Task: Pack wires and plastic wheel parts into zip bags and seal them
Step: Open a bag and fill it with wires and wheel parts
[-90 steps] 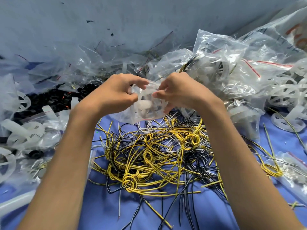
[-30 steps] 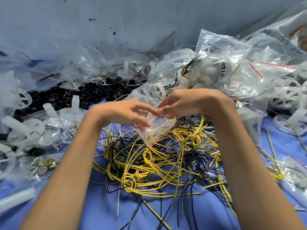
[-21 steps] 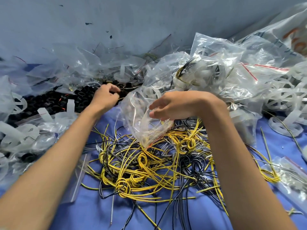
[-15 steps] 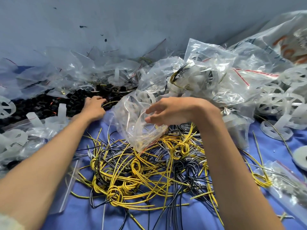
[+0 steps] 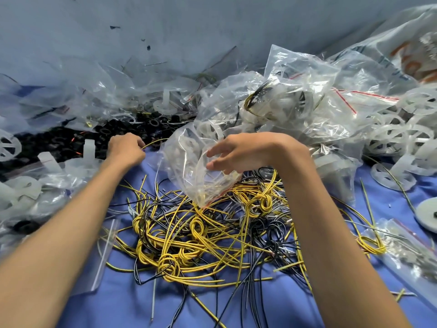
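One clear zip bag (image 5: 189, 166) is held up over the middle of the bench, its lower corner touching the wire heap. It is gripped near its mouth by the right hand (image 5: 246, 150), whose fingers (image 5: 218, 150) are half bent and spread, thumb below, with the film caught between them. What it contains cannot be told through the film.

The left hand (image 5: 125, 150) is set at the near edge of a bed of small black rings (image 5: 59, 143) toward the left rear. Its fingers are curled under, and whether anything is pinched cannot be told.

One tangled heap of yellow and black wires (image 5: 201, 237) is spread across the middle and front, with several bundles knotted into loops. White spoked wheel parts (image 5: 397, 136) are piled loose at the right edge, at least five being countable. One pile of filled bags (image 5: 295, 102) is heaped behind the right hand.

One flat bag (image 5: 104, 256) is laid at the front left, one narrow bag (image 5: 413, 254) at the front right, and one grey disc (image 5: 428, 213) at the right edge.

The bench is covered by a blue cloth (image 5: 118, 304) and is backed by a grey-blue wall (image 5: 189, 24) flecked with dark marks.
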